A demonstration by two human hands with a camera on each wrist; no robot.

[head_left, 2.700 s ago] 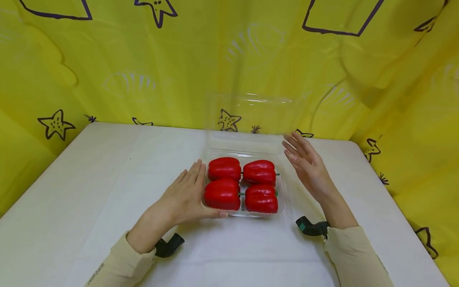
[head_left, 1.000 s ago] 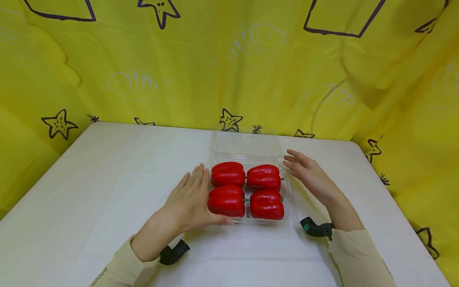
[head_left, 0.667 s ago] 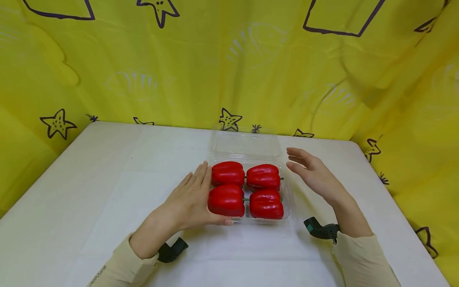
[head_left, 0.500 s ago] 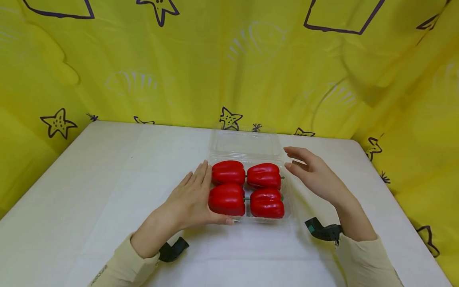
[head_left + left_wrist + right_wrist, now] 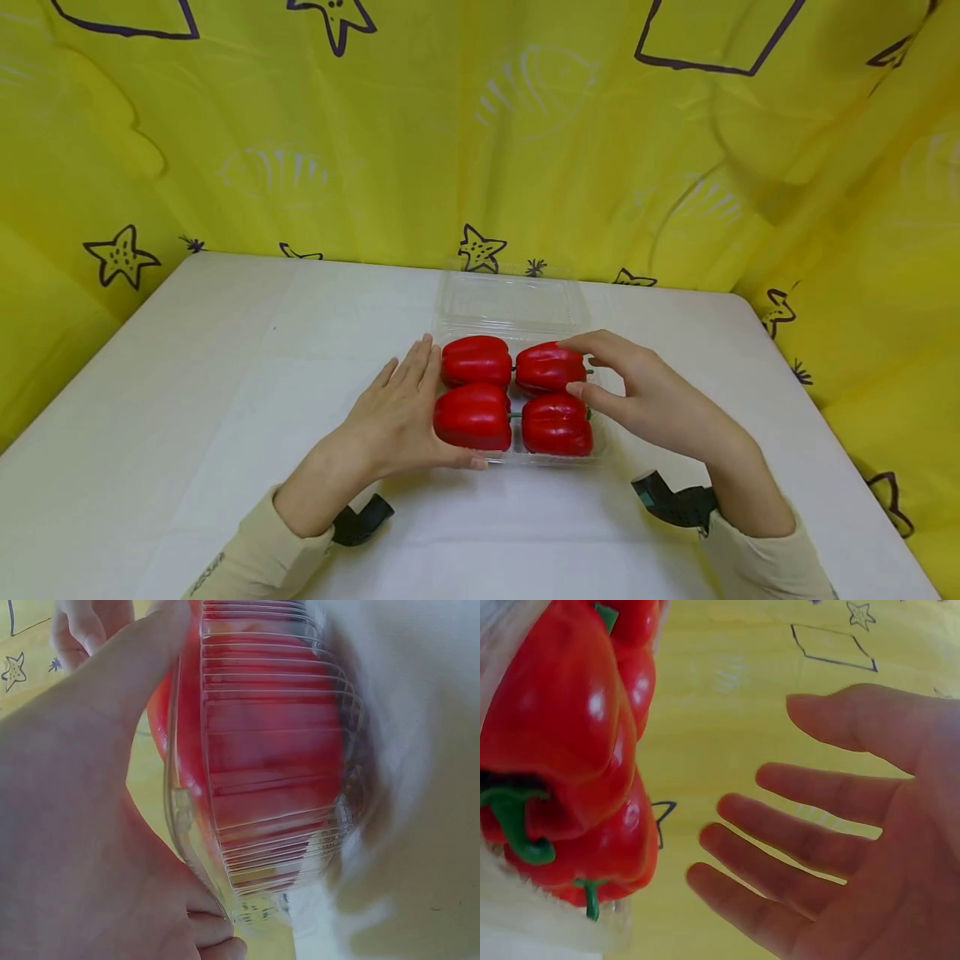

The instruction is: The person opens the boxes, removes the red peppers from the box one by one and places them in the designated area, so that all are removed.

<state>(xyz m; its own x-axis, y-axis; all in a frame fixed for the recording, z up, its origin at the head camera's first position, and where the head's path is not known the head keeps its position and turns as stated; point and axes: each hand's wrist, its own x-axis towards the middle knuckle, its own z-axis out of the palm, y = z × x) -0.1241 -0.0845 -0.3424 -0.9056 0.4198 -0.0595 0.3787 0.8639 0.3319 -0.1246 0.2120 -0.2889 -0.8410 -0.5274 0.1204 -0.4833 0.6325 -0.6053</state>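
Observation:
Several red bell peppers with green stems lie in two rows in a clear plastic clamshell box (image 5: 558, 460). My left hand (image 5: 393, 417) lies along the box's left side with fingers straight, its thumb spread along the front edge. The left wrist view shows that hand against the rim, beside the ribbed wall (image 5: 270, 750) with red showing through. Above the back right pepper (image 5: 547, 371) hovers my right hand (image 5: 660, 400), thumb and fingers spread apart. In the right wrist view its fingers (image 5: 780, 847) are extended, with a gap between them and the peppers (image 5: 555, 697).
Behind the peppers the box's clear lid (image 5: 513, 300) is folded back toward the curtain. A white cloth covers the table (image 5: 187, 400). Yellow curtain (image 5: 375, 150) with sea-creature drawings encloses the back and sides. Black wrist devices (image 5: 675, 500) are strapped to both wrists.
The lid has dropped from standing upright to lying back. My right hand has moved left, from beside the box to over the back right pepper. The left hand has barely shifted.

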